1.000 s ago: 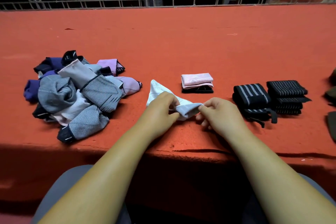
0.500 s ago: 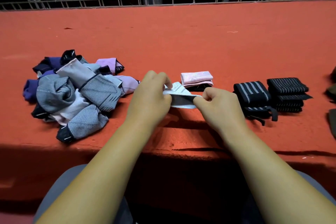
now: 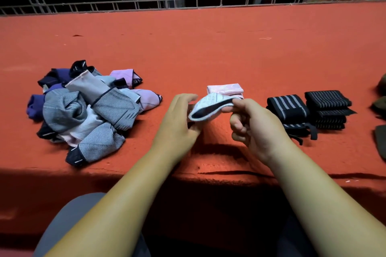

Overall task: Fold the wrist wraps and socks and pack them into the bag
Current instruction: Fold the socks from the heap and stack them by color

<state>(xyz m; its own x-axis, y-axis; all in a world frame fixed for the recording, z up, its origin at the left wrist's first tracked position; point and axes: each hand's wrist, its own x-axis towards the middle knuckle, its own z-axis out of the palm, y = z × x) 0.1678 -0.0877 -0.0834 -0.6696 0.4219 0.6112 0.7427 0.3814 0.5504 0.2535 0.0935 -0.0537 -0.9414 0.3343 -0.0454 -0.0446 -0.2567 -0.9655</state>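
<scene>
Both hands are up just above the red surface, with a pale sock stretched between them, its dark inside showing along the lower edge. The left hand has its fingers curled round the sock's left end, and the right hand pinches the right end between thumb and forefinger, its other fingers tucked in loosely. Right behind the held sock lies a folded pink sock. Off to the left sits a loose heap of socks in grey, purple, lilac and dark colours. To the right, two stacks of black striped wrist wraps stand side by side, folded. A few dark items are cut off at the right edge, and I cannot tell what they are.
</scene>
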